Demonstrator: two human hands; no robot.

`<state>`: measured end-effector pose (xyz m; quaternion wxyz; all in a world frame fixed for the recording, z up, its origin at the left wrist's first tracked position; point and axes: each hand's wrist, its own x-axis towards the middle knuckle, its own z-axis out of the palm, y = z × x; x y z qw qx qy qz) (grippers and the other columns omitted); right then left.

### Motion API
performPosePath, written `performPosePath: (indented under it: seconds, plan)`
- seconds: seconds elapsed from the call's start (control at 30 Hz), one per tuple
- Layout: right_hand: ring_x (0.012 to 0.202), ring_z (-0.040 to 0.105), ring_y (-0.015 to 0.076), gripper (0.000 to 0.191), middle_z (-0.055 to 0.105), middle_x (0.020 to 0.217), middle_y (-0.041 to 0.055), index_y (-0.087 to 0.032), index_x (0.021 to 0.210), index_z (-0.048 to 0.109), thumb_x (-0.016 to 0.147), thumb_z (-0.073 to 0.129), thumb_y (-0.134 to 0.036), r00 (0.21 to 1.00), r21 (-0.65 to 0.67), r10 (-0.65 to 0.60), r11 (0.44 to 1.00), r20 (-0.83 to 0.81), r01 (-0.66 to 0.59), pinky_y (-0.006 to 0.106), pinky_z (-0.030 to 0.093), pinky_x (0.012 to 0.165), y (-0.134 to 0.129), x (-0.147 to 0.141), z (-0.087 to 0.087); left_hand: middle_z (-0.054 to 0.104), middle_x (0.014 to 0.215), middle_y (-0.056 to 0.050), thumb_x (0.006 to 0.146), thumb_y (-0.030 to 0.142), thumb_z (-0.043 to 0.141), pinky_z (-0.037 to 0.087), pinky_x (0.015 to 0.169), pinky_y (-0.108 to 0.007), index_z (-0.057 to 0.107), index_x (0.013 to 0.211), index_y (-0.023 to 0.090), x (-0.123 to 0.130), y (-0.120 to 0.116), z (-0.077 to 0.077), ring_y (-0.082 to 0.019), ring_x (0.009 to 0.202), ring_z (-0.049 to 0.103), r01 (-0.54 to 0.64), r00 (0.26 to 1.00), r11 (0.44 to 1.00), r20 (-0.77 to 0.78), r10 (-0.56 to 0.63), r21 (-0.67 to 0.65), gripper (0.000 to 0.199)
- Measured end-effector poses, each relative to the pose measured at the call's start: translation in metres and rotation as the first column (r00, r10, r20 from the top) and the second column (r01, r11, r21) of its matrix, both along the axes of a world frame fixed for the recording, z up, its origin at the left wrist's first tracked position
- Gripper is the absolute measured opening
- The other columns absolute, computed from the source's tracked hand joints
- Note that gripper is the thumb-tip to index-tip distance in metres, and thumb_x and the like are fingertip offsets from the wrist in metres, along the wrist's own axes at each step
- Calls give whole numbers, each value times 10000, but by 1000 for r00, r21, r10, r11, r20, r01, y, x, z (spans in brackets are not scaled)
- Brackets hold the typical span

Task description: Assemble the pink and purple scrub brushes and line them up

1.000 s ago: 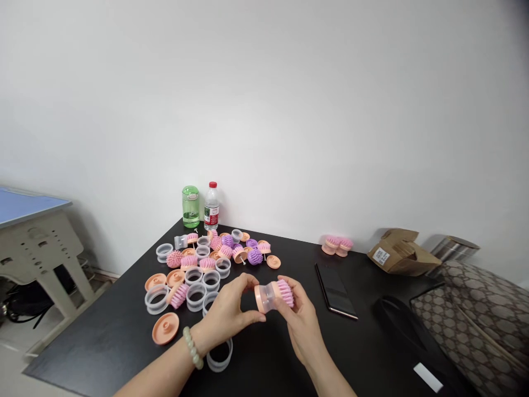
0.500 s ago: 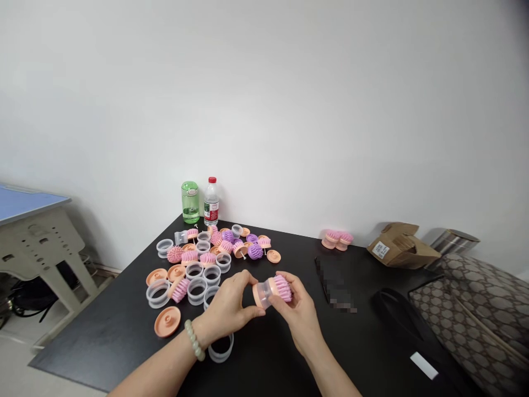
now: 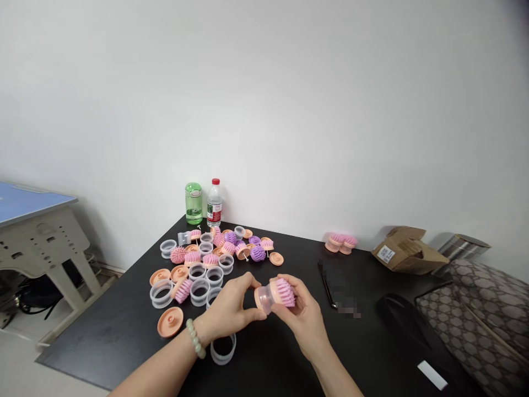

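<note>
While the left hand [image 3: 229, 307] pinches the peach base [image 3: 259, 299] and the right hand [image 3: 301, 311] closes around the soft pink bristles [image 3: 286, 292], a clear-bodied brush [image 3: 268, 298] is held above the black table [image 3: 103, 344]. Loose translucent rings [image 3: 198, 271] and bristled heads [image 3: 192, 257] lie scattered nearby.

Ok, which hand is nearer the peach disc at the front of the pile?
Left. The left hand is just right of the peach disc, not touching it. The right hand is farther right, past the left hand, holding the pink brush.
</note>
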<state>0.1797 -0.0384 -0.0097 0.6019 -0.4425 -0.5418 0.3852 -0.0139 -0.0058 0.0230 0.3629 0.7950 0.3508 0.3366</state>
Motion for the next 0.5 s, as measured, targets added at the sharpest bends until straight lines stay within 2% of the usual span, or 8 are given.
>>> performPosePath:
  seconds: [0.07,0.13,0.2,0.27,0.33,0.4,0.43,0.5]
  plan:
    - [1008,674,279,481,707,1140,96,-244,1117,662,687,844,-356,999,34,55,998,1,-55,379,554,858,-2,2,6,674,936,-37,755,466,775,441,757,-316,617,955,180,-1,0,3,-213,846,611,114,985,982,148,-92,-151,384]
    - [975,674,276,492,702,1138,100,-246,1110,670,679,850,-404,994,62,109,992,-6,-108,361,555,815,-5,3,11,671,885,-31,784,499,742,458,768,-314,615,944,171,-1,0,5,-199,827,630,286,920,908,352,-171,-305,387]
    - [940,670,270,515,697,1127,98,-246,1098,677,660,856,-449,992,76,124,990,-19,-122,344,552,776,-8,3,15,671,828,-28,822,501,708,461,768,-311,616,934,160,-1,0,5,-183,792,639,412,846,831,495,-197,-374,370]
    - [939,665,267,524,696,1117,89,-249,1088,680,646,863,-462,994,86,106,991,-25,-104,340,546,779,-9,2,16,673,804,-29,840,476,702,456,767,-303,624,925,149,0,0,3,-169,773,634,442,820,810,539,-192,-384,347]
    - [950,665,264,505,699,1114,81,-255,1086,675,656,863,-442,995,87,95,992,-17,-94,341,543,800,-8,2,13,672,825,-33,831,459,719,460,767,-304,621,945,148,0,2,1,-167,776,629,425,829,818,529,-180,-388,346]
    - [967,670,264,493,703,1119,78,-258,1100,659,676,859,-409,996,64,86,994,-7,-86,347,545,820,-5,3,8,658,880,-36,771,448,780,472,778,-314,611,970,158,1,4,-2,-177,808,623,346,866,873,476,-156,-343,390]
    - [973,673,263,491,705,1118,78,-258,1110,648,687,854,-396,997,43,74,996,-5,-74,350,548,826,-3,3,5,650,916,-39,735,440,812,475,790,-323,608,984,166,1,5,-3,-189,838,618,274,896,919,423,-137,-284,422]
    - [970,678,259,488,710,1106,78,-252,1124,629,706,844,-384,999,1,41,999,-11,-41,354,553,832,0,5,-1,633,970,-50,704,429,839,471,817,-342,607,996,180,1,6,-6,-213,894,600,108,956,990,284,-80,-86,448]
